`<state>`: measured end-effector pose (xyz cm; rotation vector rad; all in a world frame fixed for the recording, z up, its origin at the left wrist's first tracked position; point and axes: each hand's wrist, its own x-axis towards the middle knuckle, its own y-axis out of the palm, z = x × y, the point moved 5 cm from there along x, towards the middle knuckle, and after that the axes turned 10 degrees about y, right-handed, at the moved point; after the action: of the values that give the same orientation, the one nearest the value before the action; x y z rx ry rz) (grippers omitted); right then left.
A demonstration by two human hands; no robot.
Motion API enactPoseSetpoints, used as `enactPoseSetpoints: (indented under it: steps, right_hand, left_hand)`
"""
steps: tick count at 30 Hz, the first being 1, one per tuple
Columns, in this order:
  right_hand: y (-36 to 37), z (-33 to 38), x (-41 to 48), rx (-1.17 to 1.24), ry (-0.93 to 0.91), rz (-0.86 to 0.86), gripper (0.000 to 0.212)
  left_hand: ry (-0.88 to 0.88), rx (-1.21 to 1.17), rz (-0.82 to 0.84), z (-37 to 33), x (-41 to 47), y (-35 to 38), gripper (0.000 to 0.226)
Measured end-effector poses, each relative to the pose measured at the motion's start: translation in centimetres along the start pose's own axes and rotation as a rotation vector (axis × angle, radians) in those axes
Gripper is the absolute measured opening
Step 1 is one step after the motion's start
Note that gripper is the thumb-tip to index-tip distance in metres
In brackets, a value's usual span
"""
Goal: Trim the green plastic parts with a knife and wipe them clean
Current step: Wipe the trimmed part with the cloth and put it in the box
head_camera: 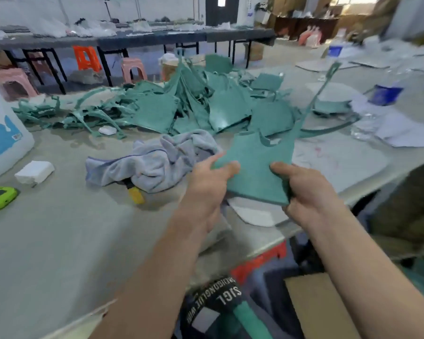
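- Flat green plastic panel held above the counter's near edge, probably for inspection.
- Left hand and right hand: each grip clamped on a near corner, steadying it.

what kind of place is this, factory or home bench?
Likely a small factory workshop: a heap of green parts on the worktable, long benches with stools behind, a part gripped by the left hand and right hand.
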<state>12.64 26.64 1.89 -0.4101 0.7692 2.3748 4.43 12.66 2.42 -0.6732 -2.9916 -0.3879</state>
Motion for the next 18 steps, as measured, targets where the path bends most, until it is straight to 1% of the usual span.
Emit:
enactPoseSetpoints:
  steps: [1, 3, 7, 8, 10, 11, 12, 14, 16, 18]
  right_hand:
    - [-2.5, 0.5, -0.8, 0.019, -0.004, -0.037, 0.016]
    - [-7.5, 1.3, -2.5, 0.076, -0.020, -0.127, 0.011]
    - [-16.6, 0.5, -6.2, 0.155, -0.029, -0.341, 0.010]
    - [-19.0, -0.2, -7.3, 0.185, -0.031, -0.396, 0.012]
    - [-24.5, -2.1, -9.9, 0.267, -0.042, -0.500, 0.016]
    - [-27.1, -3.4, -11.2, 0.323, -0.029, -0.542, 0.018]
    - [-29.5, -4.9, -12.5, 0.383, -0.009, -0.583, 0.020]
    - [-33.8, -8.3, -15.1, 0.488, 0.045, -0.649, 0.030]
    - [-37.5, -11.3, -17.3, 0.557, 0.100, -0.698, 0.038]
    - [-40.4, -13.7, -19.4, 0.605, 0.136, -0.745, 0.040]
  left_hand:
    - [-0.007, 0.018, 0.007, 0.7, -0.5, 2.3, 0.022]
    - [-0.039, 0.040, 0.052, 2.2, -1.7, 6.9, 0.037]
    - [-0.141, 0.041, 0.191, 5.5, -5.4, 14.9, 0.026]
    - [-0.160, 0.049, 0.260, 6.8, -6.7, 16.8, 0.020]
    - [-0.222, 0.098, 0.417, 9.9, -9.8, 20.8, 0.022]
    - [-0.267, 0.137, 0.493, 11.4, -11.6, 22.5, 0.019]
    - [-0.317, 0.176, 0.558, 12.9, -13.4, 24.0, 0.016]
    - [-0.496, 0.206, 0.641, 16.2, -16.9, 26.3, 0.031]
    - [-0.696, 0.183, 0.686, 19.2, -20.4, 27.8, 0.039]
    - [-0.849, 0.154, 0.688, 21.8, -23.6, 28.9, 0.042]
